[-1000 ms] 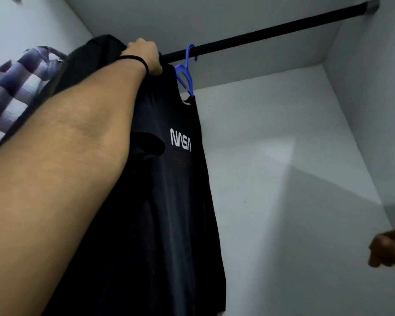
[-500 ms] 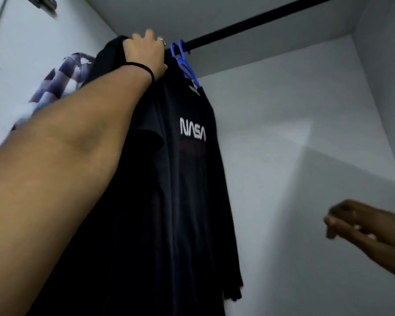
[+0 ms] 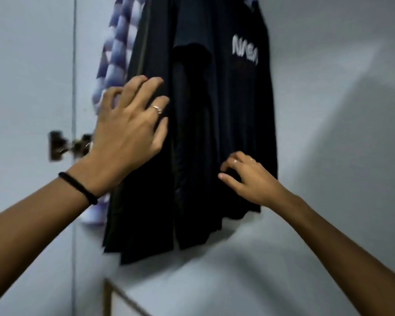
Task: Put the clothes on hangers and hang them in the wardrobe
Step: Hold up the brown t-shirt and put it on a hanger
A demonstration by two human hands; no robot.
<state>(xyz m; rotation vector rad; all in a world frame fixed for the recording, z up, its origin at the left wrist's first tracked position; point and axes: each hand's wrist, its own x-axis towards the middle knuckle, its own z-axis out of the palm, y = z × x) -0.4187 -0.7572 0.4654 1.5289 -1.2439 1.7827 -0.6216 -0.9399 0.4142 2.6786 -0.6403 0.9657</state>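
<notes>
Inside the wardrobe, a black NASA T-shirt (image 3: 214, 133) hung among dark clothes at the left wall, beside a checked shirt (image 3: 116, 53). The left hand (image 3: 128, 128), fingers spread, pressed its side; the right hand (image 3: 249, 176), loosely curled, touched the hem. Smoothing downward gently would likely keep it on its unseen hanger.

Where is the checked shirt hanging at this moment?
In the head view the checked shirt hangs upper left of centre, just left of the black clothes and partly behind them, with the left hand in front of its lower part.
</notes>
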